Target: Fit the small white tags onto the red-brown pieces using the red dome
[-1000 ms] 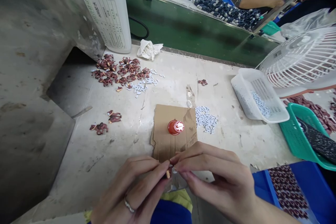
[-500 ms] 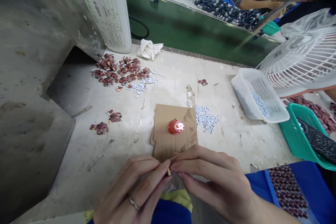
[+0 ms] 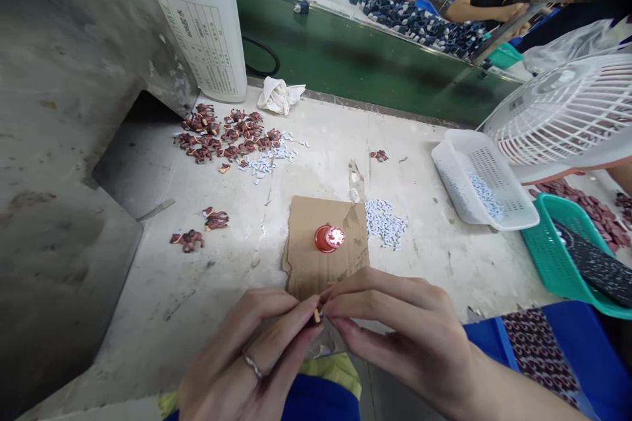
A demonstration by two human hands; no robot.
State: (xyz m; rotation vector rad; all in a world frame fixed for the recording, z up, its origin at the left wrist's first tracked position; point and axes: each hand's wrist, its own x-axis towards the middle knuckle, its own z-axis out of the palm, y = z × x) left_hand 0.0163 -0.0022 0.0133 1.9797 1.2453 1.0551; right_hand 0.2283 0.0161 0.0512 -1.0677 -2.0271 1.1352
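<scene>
Between the fingertips of both my hands is a small dark figure piece with a yellow-orange part, mostly hidden. My left hand, wearing a ring, pinches it from the left. The closed fingertips of my right hand touch it from the right. Just beyond, a red cup with a whitish top rests on a piece of brown cardboard. Small pale blue pieces lie beside the cardboard's right edge. Two brown figures lie to the left, with a larger group of them farther back.
A large white bottle and a crumpled cloth stand at the back. To the right are a white basket, a green basket, a fan and a blue tray. Other people work beyond the green divider.
The view has shifted slightly. My hands stay together around the small piece, with only slight finger movement.
</scene>
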